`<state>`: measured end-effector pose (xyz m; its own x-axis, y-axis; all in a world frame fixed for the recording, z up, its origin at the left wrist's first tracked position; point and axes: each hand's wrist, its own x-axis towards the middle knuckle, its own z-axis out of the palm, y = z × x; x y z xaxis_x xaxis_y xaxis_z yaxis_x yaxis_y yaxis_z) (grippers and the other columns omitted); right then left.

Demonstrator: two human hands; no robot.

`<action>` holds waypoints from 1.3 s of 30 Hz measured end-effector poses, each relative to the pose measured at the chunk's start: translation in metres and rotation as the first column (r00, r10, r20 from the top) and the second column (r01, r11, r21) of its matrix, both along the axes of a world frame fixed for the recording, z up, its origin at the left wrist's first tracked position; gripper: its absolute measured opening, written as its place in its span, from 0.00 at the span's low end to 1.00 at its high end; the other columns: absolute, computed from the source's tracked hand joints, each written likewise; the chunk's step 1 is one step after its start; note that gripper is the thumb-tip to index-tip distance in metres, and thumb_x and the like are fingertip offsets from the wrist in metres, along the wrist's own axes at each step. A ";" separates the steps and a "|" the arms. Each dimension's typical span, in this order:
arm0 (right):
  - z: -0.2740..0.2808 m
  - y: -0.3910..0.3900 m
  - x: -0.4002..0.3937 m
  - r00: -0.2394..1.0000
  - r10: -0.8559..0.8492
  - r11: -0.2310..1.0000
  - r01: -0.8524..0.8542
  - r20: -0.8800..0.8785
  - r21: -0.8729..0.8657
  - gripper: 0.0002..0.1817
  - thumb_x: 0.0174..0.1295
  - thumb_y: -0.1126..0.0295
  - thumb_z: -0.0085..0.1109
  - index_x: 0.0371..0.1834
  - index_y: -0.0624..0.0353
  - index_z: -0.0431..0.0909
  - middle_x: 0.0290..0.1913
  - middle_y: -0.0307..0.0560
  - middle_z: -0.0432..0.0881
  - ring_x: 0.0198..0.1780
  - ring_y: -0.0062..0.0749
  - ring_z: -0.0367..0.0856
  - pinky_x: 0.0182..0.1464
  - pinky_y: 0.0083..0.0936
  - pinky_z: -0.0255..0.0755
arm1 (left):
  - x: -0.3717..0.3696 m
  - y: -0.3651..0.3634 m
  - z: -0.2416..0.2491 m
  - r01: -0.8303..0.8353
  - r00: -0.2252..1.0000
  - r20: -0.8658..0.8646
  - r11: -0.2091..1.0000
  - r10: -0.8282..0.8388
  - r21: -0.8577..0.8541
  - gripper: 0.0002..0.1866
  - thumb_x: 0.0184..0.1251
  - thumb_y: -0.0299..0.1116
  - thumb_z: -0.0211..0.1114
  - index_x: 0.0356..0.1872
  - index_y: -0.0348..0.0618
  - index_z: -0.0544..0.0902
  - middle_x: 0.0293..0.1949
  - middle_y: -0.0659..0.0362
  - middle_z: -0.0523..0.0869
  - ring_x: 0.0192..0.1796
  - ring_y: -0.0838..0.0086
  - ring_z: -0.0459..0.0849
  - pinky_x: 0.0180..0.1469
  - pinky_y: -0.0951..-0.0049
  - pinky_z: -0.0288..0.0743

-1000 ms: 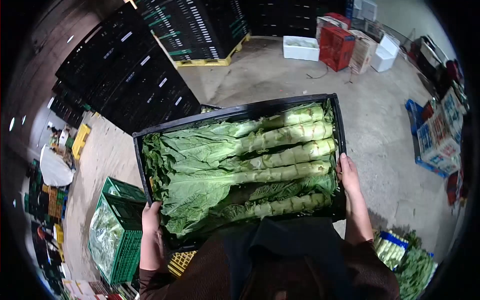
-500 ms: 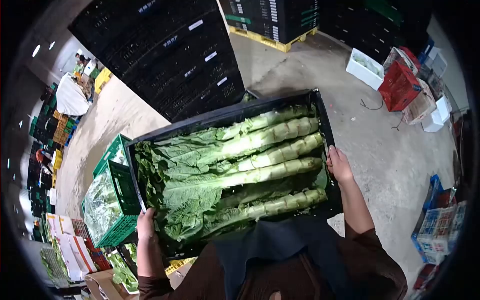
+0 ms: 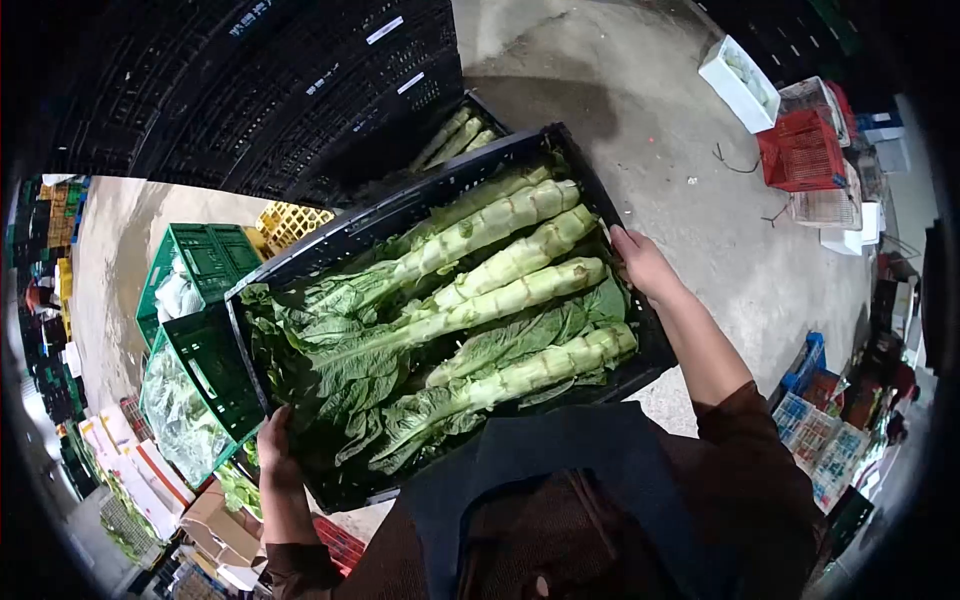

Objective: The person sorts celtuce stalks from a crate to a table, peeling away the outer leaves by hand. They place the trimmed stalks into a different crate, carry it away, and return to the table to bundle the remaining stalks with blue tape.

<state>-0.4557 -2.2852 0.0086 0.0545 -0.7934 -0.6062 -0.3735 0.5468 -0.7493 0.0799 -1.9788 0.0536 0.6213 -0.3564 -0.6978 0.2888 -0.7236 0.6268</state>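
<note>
A black plastic crate [image 3: 392, 211] is held out in front of my body, tilted so its right end sits higher in the head view. Inside lie several celtuce stalks [image 3: 515, 294], thick pale-green stems toward the right and dark leaves toward the left. My left hand [image 3: 274, 440] is closed on the crate's left end, low near the corner. At the opposite end, my right hand [image 3: 642, 264] grips the rim with the thumb on top. Fingers under both ends are hidden. Just beyond the far rim, a second black crate [image 3: 487, 108] contains similar stalks.
Tall stacked black crates [image 3: 330, 95] stand ahead to the left. Green crates [image 3: 210, 255] with bagged vegetables are close on my left, beside a yellow crate [image 3: 292, 224]. Farther right on the floor are a white foam box [image 3: 738, 88] and a red basket [image 3: 800, 158].
The held crate has tilted further, its right end rising and shifting left. The view has moved closer to the black stack, and the second crate of celtuce has come into sight behind it.
</note>
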 end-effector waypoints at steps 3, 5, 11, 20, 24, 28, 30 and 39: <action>-0.034 -0.040 0.003 0.988 0.141 0.987 -0.135 0.064 -0.088 0.27 0.72 0.51 0.43 0.54 0.68 0.74 0.39 0.42 0.81 0.33 0.24 0.76 0.36 0.25 0.71 | -0.028 -0.024 -0.015 -0.139 0.988 -0.053 0.983 0.146 0.118 0.10 0.61 0.39 0.63 0.35 0.42 0.82 0.29 0.60 0.83 0.29 0.72 0.82 0.34 0.71 0.78; -0.035 -0.077 0.018 0.976 0.132 0.987 -0.146 0.173 0.071 0.28 0.72 0.51 0.44 0.52 0.70 0.76 0.42 0.44 0.82 0.40 0.26 0.78 0.45 0.28 0.73 | -0.027 -0.037 -0.037 -0.236 0.963 -0.088 0.956 0.254 0.173 0.11 0.61 0.39 0.62 0.35 0.42 0.82 0.29 0.59 0.84 0.31 0.71 0.83 0.35 0.69 0.79; -0.104 -0.211 0.061 0.899 0.339 0.940 -0.312 -0.278 0.139 0.33 0.66 0.43 0.49 0.46 0.69 0.80 0.37 0.49 0.83 0.39 0.31 0.79 0.45 0.30 0.72 | -0.024 -0.099 -0.142 -0.301 0.904 -0.240 0.926 0.353 0.228 0.11 0.61 0.41 0.63 0.34 0.44 0.82 0.28 0.61 0.84 0.28 0.70 0.83 0.30 0.67 0.79; -0.267 -0.341 0.116 0.798 0.394 0.846 -0.509 -0.456 -0.161 0.34 0.67 0.41 0.43 0.45 0.68 0.78 0.38 0.64 0.82 0.44 0.58 0.81 0.48 0.43 0.71 | 0.003 -0.195 -0.297 -0.477 0.857 -0.231 0.879 0.461 -0.014 0.20 0.65 0.49 0.63 0.44 0.41 0.81 0.35 0.63 0.83 0.33 0.74 0.81 0.35 0.70 0.76; -0.264 -0.352 0.136 0.737 0.321 0.794 -0.552 -0.594 -0.255 0.33 0.69 0.43 0.40 0.45 0.67 0.77 0.41 0.69 0.80 0.47 0.65 0.76 0.49 0.45 0.70 | 0.015 -0.236 -0.313 -0.396 0.918 0.008 0.918 0.396 0.011 0.30 0.64 0.58 0.61 0.46 0.35 0.81 0.38 0.60 0.84 0.35 0.74 0.80 0.38 0.73 0.75; -0.275 -0.351 0.137 0.772 0.262 0.846 -0.473 -0.580 -0.247 0.32 0.69 0.42 0.39 0.43 0.66 0.76 0.40 0.67 0.80 0.47 0.63 0.77 0.49 0.45 0.69 | 0.027 -0.213 -0.344 -0.285 0.908 0.396 0.892 0.135 0.350 0.39 0.62 0.66 0.56 0.33 0.29 0.83 0.27 0.51 0.83 0.32 0.69 0.80 0.38 0.64 0.75; -0.278 -0.353 0.138 0.700 0.279 0.842 -0.507 -0.657 -0.182 0.32 0.69 0.42 0.39 0.44 0.66 0.76 0.40 0.67 0.80 0.47 0.63 0.77 0.49 0.45 0.69 | 0.008 -0.250 -0.304 -0.253 0.892 0.448 0.882 0.054 0.397 0.39 0.61 0.67 0.56 0.34 0.28 0.83 0.23 0.50 0.82 0.26 0.62 0.77 0.35 0.61 0.72; -0.297 -0.362 0.124 0.735 0.251 0.780 -0.539 -0.629 -0.319 0.31 0.70 0.44 0.40 0.42 0.66 0.76 0.38 0.68 0.80 0.43 0.63 0.78 0.44 0.47 0.69 | 0.008 -0.251 -0.304 -0.189 0.905 0.425 0.905 0.011 0.381 0.36 0.65 0.66 0.49 0.53 0.40 0.80 0.44 0.43 0.85 0.49 0.51 0.82 0.52 0.59 0.72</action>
